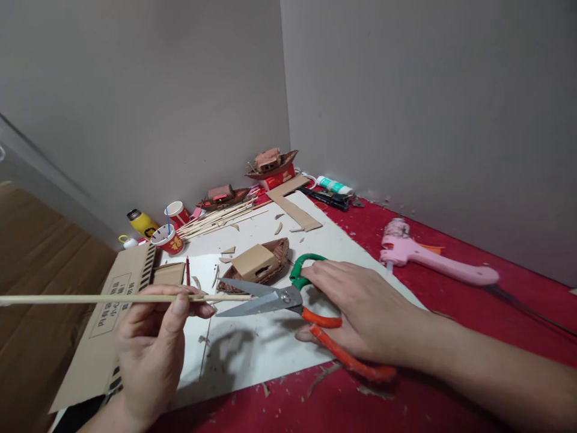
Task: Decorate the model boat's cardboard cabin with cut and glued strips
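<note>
Item: my left hand (155, 343), thumb and fingers pinched together on a stick (90, 299), pale, held about level above the sheet (252, 361) and running out past the left edge of view.

Item: my right hand (356, 300), fingers wrapped on the handles of the scissors (285, 296), one green, one orange. Which finger sits in which loop, I cannot tell. Blades parted, pointing left; the stick's right end lies in the gap between them. Contact with the steel: not clear to me.

Item: one boat (280, 251), brown, pale curved roof, on the sheet just beyond the blades. Scraps (279, 228) scattered around it.

Item: sticks (216, 218), a loose bundle, far side of the sheet. Two cups (169, 242), red and white, at its left; a blue straw (168, 219) in the nearer. Yellow bottle (143, 224), tilted, beside them.

Item: two further boats at the back, one on a red box (279, 179).

Item: pink glue gun (446, 260), right, on the red table (369, 240).
</note>
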`<state>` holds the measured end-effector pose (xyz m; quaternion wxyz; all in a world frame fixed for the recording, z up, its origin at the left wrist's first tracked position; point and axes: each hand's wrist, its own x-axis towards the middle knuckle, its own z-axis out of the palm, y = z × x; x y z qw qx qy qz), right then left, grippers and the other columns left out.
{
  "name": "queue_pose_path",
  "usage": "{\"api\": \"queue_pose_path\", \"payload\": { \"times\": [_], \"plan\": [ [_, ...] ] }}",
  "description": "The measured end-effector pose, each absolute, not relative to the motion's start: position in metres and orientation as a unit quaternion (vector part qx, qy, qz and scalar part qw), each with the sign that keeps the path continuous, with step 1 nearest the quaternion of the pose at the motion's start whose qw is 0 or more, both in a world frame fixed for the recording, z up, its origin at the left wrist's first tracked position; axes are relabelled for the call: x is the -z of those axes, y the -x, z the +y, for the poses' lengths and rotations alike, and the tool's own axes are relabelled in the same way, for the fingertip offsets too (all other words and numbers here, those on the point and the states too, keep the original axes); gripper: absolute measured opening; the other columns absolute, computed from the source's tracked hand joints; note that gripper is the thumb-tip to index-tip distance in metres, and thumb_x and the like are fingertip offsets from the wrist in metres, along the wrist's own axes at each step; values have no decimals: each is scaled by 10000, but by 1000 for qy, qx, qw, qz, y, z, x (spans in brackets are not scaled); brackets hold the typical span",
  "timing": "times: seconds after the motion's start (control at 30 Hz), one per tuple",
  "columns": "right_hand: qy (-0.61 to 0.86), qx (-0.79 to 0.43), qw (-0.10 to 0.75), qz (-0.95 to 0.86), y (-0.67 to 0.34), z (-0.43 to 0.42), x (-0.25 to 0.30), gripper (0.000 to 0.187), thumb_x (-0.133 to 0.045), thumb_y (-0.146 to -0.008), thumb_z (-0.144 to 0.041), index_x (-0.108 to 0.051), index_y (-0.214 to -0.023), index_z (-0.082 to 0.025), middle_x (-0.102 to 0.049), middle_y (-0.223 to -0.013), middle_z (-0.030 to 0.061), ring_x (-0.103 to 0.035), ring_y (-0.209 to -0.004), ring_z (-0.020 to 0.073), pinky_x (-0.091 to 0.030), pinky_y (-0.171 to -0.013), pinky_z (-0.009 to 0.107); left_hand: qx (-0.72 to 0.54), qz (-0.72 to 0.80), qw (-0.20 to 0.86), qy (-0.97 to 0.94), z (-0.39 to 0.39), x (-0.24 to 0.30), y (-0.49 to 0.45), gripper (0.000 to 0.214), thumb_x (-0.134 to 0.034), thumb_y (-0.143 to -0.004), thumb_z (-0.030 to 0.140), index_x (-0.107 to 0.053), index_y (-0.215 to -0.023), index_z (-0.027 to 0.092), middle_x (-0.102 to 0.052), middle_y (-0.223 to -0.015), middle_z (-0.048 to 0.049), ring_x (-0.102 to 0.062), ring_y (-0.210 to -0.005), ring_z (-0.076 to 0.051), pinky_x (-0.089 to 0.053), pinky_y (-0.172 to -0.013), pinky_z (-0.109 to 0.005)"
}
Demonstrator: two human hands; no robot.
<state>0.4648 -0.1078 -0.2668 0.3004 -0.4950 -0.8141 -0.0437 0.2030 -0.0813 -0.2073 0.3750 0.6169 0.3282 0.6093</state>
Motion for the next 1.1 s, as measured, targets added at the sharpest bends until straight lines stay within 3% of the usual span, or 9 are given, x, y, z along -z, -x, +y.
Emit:
{"api": "queue_pose_path", "payload": {
  "times": [0.93, 1.1],
  "plan": [
    [497, 53, 292, -815, -465, -109, 267, 482, -547, -841, -628, -611, -873, -152, -658, -811, 110, -622, -721, 264, -463, -652, 370, -598, 328, 338, -648, -87, 209, -198, 116, -646, -866, 127, -723, -890, 210, -689, -893, -1, -685, -695, -140, -621, -619, -270],
    [492, 39, 298, -817, -465, -109, 266, 439, -545, -851, -596, -602, -833, -161, -624, -712, 67, -597, -656, 234, -429, -612, 338, -599, 320, 335, -653, -86, 207, -200, 115, -635, -872, 126, -719, -891, 203, -678, -887, -4, -678, -698, -137, -616, -604, -256]
  ]
}}
